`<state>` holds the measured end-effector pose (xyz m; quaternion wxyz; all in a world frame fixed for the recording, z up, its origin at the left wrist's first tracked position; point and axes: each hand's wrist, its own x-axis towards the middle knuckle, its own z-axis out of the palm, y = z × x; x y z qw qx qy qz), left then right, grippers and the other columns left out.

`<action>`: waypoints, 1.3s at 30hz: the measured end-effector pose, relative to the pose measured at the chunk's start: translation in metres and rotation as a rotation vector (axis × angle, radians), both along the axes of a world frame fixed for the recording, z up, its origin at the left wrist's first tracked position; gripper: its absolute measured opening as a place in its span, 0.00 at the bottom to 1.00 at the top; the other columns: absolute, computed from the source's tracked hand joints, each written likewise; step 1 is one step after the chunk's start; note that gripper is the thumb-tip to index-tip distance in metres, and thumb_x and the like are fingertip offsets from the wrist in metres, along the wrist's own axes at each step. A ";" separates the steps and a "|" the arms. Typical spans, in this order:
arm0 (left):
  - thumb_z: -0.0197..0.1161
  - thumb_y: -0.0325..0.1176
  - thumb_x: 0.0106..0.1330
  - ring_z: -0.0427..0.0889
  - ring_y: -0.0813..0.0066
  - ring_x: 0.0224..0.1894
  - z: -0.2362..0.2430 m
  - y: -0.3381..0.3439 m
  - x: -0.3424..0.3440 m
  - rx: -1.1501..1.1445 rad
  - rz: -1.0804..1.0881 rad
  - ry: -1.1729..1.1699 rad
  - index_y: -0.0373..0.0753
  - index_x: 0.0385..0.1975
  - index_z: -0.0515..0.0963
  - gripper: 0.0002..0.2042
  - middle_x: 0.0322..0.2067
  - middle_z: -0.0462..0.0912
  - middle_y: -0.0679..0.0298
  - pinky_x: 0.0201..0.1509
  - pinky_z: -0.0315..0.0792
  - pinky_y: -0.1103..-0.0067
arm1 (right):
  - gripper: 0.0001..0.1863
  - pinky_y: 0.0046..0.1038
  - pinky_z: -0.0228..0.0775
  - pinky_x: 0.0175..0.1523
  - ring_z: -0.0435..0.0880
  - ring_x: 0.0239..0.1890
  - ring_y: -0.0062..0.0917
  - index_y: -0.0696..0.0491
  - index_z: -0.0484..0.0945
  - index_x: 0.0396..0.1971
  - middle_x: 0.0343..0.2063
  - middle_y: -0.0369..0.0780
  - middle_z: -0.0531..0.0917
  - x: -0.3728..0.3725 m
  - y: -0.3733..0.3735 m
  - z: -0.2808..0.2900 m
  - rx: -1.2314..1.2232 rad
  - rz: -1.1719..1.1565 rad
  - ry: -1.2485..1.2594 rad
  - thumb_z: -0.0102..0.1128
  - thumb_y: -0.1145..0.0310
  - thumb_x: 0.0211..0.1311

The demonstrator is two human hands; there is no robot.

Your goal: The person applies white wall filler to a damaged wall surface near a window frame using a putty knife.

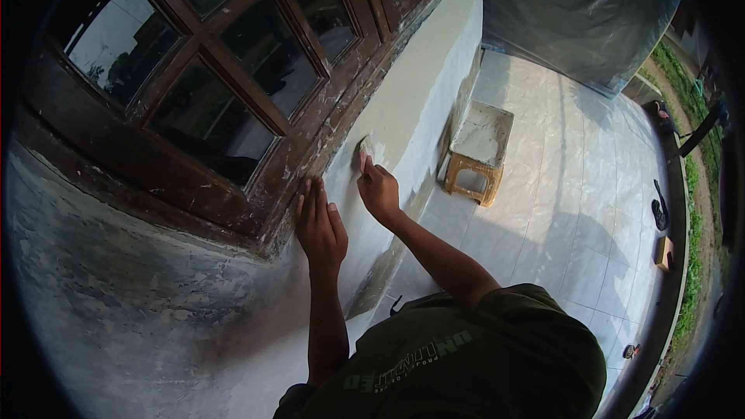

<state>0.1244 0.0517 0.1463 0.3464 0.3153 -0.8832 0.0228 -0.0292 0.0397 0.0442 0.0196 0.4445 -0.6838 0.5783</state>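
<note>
My right hand point(379, 195) is closed around a small paintbrush point(365, 150) with a reddish handle and a pale, smeared head. The brush tip touches the wall point(411, 101) a little below the window frame, at the edge of a cream coat next to a whiter area. To its left, my left hand point(321, 229) rests against the wall with fingers stretched out. Its fingertips reach the lower edge of the brown wooden window frame point(341, 109), which carries pale smears.
A tray point(481, 133) coated with pale paint stands on a tan stool point(473, 178) beside the wall. Thin plastic sheeting point(543, 178) covers the tiled floor. A dark sheet point(578, 15) hangs at the far end. Small items and a low ledge line the right edge.
</note>
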 end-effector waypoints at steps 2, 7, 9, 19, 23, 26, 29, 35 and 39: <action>0.42 0.31 0.72 0.67 0.52 0.67 -0.002 -0.002 0.002 0.002 0.023 0.001 0.25 0.61 0.68 0.22 0.62 0.71 0.47 0.70 0.57 0.61 | 0.23 0.33 0.74 0.31 0.81 0.23 0.34 0.62 0.77 0.52 0.21 0.44 0.78 0.027 0.032 0.002 -0.096 0.170 -0.103 0.61 0.77 0.52; 0.42 0.31 0.72 0.67 0.51 0.67 0.001 0.001 0.003 -0.024 0.002 -0.001 0.25 0.60 0.68 0.22 0.62 0.71 0.47 0.70 0.57 0.60 | 0.21 0.30 0.70 0.30 0.76 0.20 0.31 0.61 0.79 0.51 0.21 0.44 0.77 -0.048 -0.001 0.032 -0.196 -0.132 -0.176 0.58 0.80 0.55; 0.42 0.31 0.72 0.67 0.51 0.67 0.002 -0.001 -0.003 -0.034 -0.012 -0.006 0.25 0.60 0.68 0.22 0.62 0.71 0.47 0.70 0.57 0.60 | 0.16 0.33 0.69 0.30 0.76 0.21 0.36 0.61 0.80 0.45 0.21 0.47 0.77 -0.077 -0.024 0.028 -0.151 -0.197 -0.117 0.57 0.78 0.56; 0.42 0.31 0.71 0.66 0.52 0.68 0.000 -0.001 0.003 0.005 0.030 -0.012 0.26 0.61 0.68 0.22 0.62 0.71 0.48 0.71 0.56 0.61 | 0.20 0.26 0.70 0.29 0.73 0.19 0.25 0.60 0.80 0.50 0.19 0.41 0.75 -0.005 0.023 0.007 -0.187 -0.002 -0.111 0.59 0.80 0.54; 0.42 0.31 0.71 0.66 0.52 0.68 0.003 0.001 -0.005 -0.018 0.010 -0.012 0.26 0.61 0.68 0.22 0.62 0.71 0.49 0.71 0.56 0.61 | 0.20 0.30 0.69 0.29 0.75 0.20 0.30 0.60 0.79 0.51 0.20 0.44 0.76 -0.078 -0.022 0.025 -0.169 -0.198 -0.109 0.58 0.79 0.56; 0.42 0.31 0.71 0.66 0.52 0.68 0.000 -0.001 -0.005 -0.012 0.006 0.000 0.26 0.61 0.68 0.22 0.62 0.71 0.49 0.71 0.56 0.61 | 0.20 0.35 0.71 0.31 0.79 0.24 0.39 0.60 0.77 0.50 0.22 0.46 0.77 -0.060 -0.031 0.015 -0.132 -0.133 0.024 0.58 0.78 0.56; 0.42 0.31 0.71 0.66 0.52 0.67 -0.004 -0.003 0.000 -0.010 0.018 0.000 0.25 0.60 0.68 0.22 0.62 0.71 0.48 0.70 0.57 0.61 | 0.24 0.32 0.74 0.30 0.80 0.23 0.34 0.61 0.76 0.52 0.23 0.44 0.78 -0.002 0.003 0.004 -0.097 0.038 -0.014 0.62 0.80 0.51; 0.42 0.30 0.71 0.67 0.51 0.67 0.003 0.001 0.002 -0.014 0.017 -0.008 0.25 0.60 0.68 0.22 0.62 0.71 0.47 0.70 0.57 0.60 | 0.22 0.27 0.69 0.30 0.74 0.20 0.24 0.59 0.79 0.53 0.19 0.41 0.76 -0.044 0.007 0.037 -0.199 -0.092 -0.133 0.58 0.81 0.55; 0.42 0.31 0.71 0.67 0.51 0.67 0.001 0.001 -0.007 -0.004 0.000 -0.008 0.25 0.60 0.68 0.22 0.62 0.71 0.48 0.70 0.56 0.60 | 0.20 0.37 0.71 0.31 0.78 0.24 0.39 0.60 0.77 0.50 0.24 0.46 0.78 -0.080 -0.030 0.019 -0.104 -0.143 -0.050 0.57 0.78 0.55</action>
